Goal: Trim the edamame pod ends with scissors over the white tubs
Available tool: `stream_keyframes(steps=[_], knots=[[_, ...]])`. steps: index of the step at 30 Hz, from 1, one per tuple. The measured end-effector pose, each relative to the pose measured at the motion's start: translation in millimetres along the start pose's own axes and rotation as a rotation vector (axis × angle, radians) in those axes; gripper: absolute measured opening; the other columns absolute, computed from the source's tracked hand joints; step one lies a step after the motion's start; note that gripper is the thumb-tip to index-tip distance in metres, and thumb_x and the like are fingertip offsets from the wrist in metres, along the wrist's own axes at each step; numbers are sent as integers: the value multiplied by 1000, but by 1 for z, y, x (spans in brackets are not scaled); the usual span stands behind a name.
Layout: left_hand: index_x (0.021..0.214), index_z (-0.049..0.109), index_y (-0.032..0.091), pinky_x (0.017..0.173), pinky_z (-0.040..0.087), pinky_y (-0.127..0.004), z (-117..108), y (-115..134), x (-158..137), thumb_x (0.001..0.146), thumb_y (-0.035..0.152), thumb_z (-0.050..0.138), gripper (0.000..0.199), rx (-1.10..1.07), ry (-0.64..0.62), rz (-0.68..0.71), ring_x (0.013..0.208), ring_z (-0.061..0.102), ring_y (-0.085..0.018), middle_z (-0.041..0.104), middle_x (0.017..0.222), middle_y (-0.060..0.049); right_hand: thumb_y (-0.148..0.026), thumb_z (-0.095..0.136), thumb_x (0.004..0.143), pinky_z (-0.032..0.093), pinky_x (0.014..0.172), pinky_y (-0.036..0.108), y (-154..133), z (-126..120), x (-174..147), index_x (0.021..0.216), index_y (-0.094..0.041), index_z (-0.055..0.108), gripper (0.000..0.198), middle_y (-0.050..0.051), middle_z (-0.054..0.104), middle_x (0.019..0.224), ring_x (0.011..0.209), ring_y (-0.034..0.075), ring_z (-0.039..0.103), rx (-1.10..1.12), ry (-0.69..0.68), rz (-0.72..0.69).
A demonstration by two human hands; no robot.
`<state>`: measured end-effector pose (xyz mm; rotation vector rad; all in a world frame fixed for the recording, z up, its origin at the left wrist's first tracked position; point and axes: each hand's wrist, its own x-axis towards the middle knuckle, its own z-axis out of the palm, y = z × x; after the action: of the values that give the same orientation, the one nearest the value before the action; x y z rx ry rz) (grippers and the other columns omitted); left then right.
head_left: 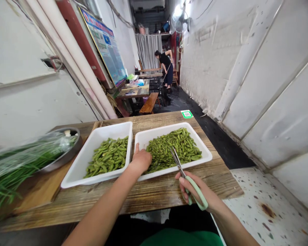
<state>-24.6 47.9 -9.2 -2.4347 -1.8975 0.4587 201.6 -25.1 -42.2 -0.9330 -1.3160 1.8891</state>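
My right hand (192, 188) grips scissors (179, 164) with pale green handles. Their blades are slightly apart and point over the near side of the right white tray (206, 156). Green soybean pods (174, 145) are heaped in that tray. At its left end, my left hand (141, 160) reaches down to the pods, one finger stretched out; its other fingers are partly hidden, and no held pod can be made out. To the left stands a second white tray (78, 172) with more, plumper-looking pods (109, 155).
Leafy green stalks (41, 159) under clear plastic lie across a metal bowl (78, 145) and a wooden board (45, 193) at left. A QR-code card (187, 114) sits at the table's (154, 200) far corner. Farther back, a person (166, 66) bends over a long pole near benches.
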Motion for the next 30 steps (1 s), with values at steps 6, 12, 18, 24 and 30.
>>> stream_keyframes(steps=[6,12,18,24,30], knots=[[74,70,15,95,4,-63,-13,0,8,63,7,57,19,43,-153,-6,101,51,-33,67,92,-17,-51,50,80,39,44,20,-8,0,-6,95,-16,46,38,-6,40,58,46,6,41,-62,-15,-21],[67,68,13,91,26,-50,-24,-6,13,64,11,59,9,-12,-127,42,85,59,-28,68,79,-16,-52,51,79,39,43,20,-8,-4,-6,97,-17,47,40,-6,42,58,45,7,42,-67,15,-38],[83,66,19,72,42,-29,-20,4,0,72,34,56,22,-981,217,-1,76,61,-19,68,80,-6,-54,52,77,41,43,19,-5,-1,1,94,-17,47,41,-5,45,62,45,6,44,-20,28,-3],[79,61,14,79,44,-31,-9,35,-12,60,34,71,29,-1937,162,-200,75,63,-17,68,75,-5,-58,48,77,42,40,20,-7,6,6,82,-16,47,43,-4,47,60,41,6,47,43,-20,61],[75,61,12,84,43,-32,-8,40,-13,61,30,72,25,-2008,157,-175,75,63,-16,69,73,-5,-57,49,78,43,39,21,-6,11,11,92,-15,50,44,-4,48,60,40,7,47,65,14,54]])
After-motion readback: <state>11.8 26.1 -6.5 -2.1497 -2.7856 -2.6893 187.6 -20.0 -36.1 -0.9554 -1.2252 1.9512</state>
